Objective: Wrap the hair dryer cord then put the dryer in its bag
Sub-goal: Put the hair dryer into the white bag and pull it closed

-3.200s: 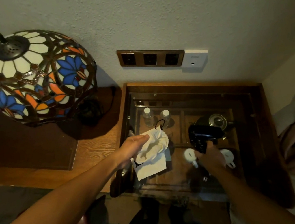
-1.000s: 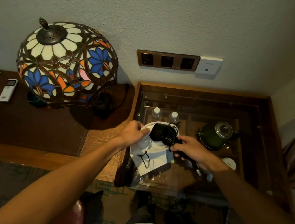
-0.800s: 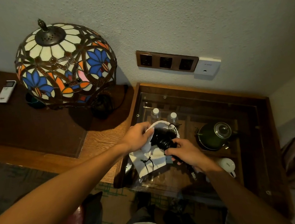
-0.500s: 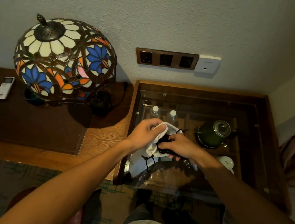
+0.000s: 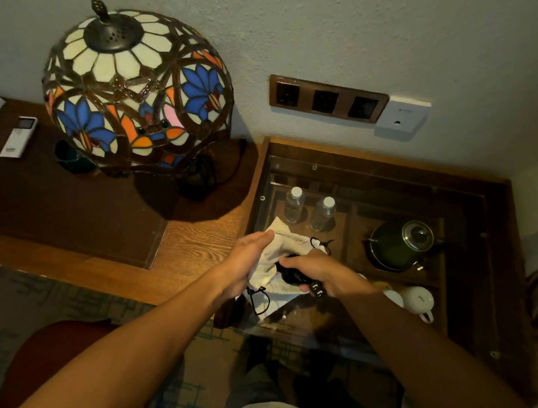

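Head view: dryer (image 5: pixel 293 273) is gripped in the right hand (image 5: pixel 318 271), mostly inside the soft white bag (image 5: pixel 281 254) held by the left hand (image 5: pixel 245 267) (rigid, likely weighty; plug (image 5: pixel 317 289) protrudes below).

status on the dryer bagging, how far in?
Cord looks wrapped; the plug pokes out by the right hand. In hand: that hand pushes the hair dryer into the white bag, held by the left hand. Left: seat it fully; drawstring hangs loose.

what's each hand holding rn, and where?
Left hand grips the white bag by its side near the mouth; right hand grips the dryer, mostly hidden, exact spot unclear.
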